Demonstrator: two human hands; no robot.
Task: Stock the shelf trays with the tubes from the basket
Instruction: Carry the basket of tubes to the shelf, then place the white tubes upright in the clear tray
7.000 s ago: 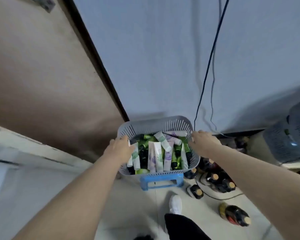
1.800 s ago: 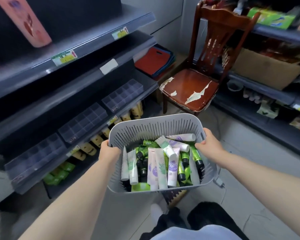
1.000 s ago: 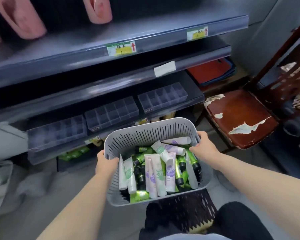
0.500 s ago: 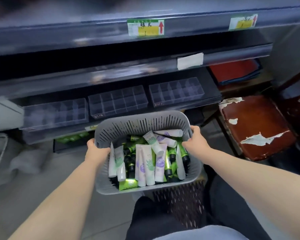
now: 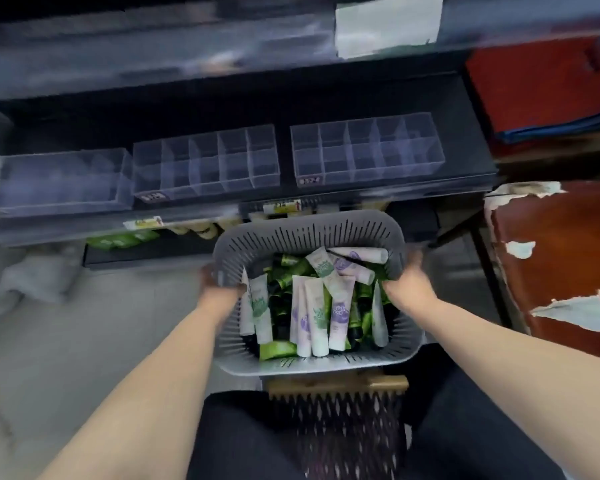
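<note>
A grey slotted basket [image 5: 305,233] hangs low in front of me, full of white, purple and green tubes [image 5: 314,306]. My left hand [image 5: 219,289] grips its left rim and my right hand [image 5: 407,282] grips its right rim. Beyond it, three clear divided trays sit on a dark shelf: a left tray [image 5: 59,183], a middle tray [image 5: 207,162] and a right tray [image 5: 364,148]. I see no tubes in them.
A woven stool [image 5: 336,403] stands under the basket between my dark-trousered knees. A worn red-brown chair seat [image 5: 558,258] is at the right. The shelf below holds green packets [image 5: 118,239]. A red mat [image 5: 541,84] lies at the far right.
I have crouched closer to the shelf. The basket has come down towards the stool, still gripped at both rims. The trays now look larger and nearer.
</note>
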